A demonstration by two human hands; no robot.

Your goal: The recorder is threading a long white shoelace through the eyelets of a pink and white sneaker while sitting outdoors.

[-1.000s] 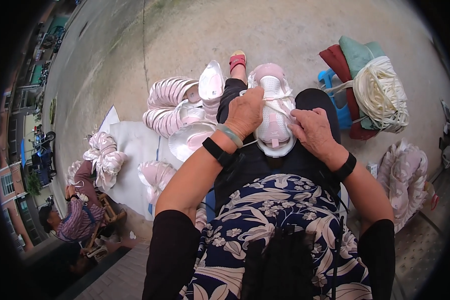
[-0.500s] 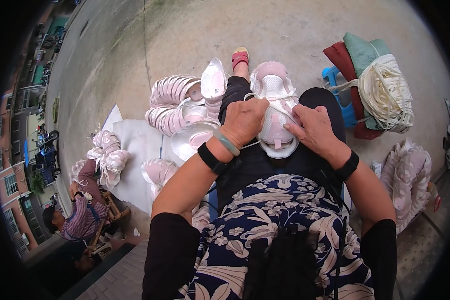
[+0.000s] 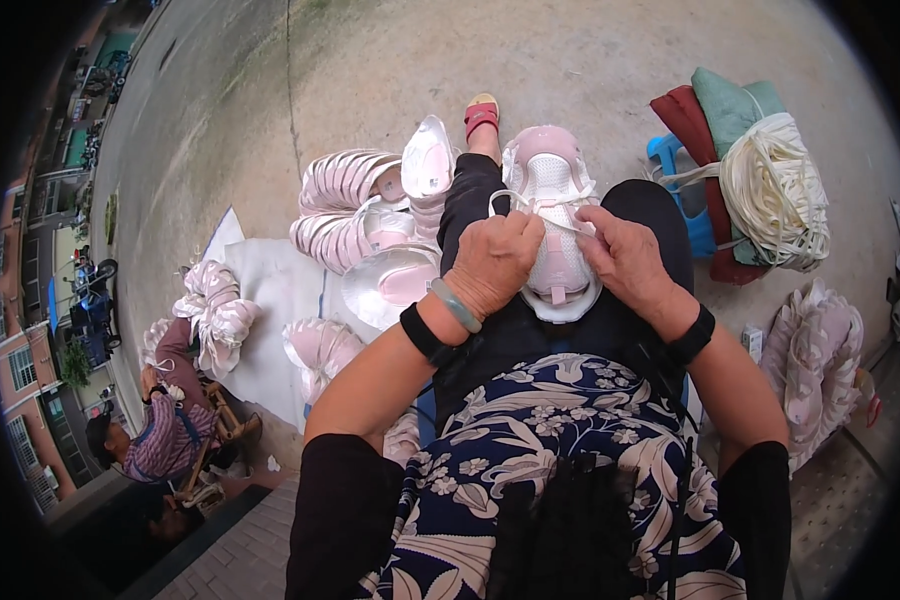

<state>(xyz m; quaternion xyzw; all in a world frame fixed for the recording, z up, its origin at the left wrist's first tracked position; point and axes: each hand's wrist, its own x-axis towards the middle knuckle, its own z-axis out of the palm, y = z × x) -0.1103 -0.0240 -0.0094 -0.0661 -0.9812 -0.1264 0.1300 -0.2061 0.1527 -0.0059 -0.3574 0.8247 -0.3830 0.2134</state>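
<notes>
A pink-and-white shoe upper [image 3: 560,262] with a mesh middle rests in my lap, its far end reaching out between my knees. A white shoelace [image 3: 558,202] crosses it, forming a loop near its left edge. My left hand [image 3: 498,252] is closed on the lace at the left side, knuckles up. On the right, my right hand [image 3: 632,262] pinches the lace between thumb and fingers, right by the upper's edge. The fingertips of both hands are partly hidden.
Stacked pink-and-white uppers [image 3: 345,195] lie on the ground to my left, near a white sheet [image 3: 275,290]. A bundle of white laces [image 3: 775,190] sits on a blue stool [image 3: 695,225] at right. More bundled uppers [image 3: 815,365] lie nearer. Another person [image 3: 175,430] sits at far left.
My left hand has lowered slightly and drawn nearer the upper's middle, while the right hand has shifted a little. The lace now lies flatter across the upper, with its loop still at left.
</notes>
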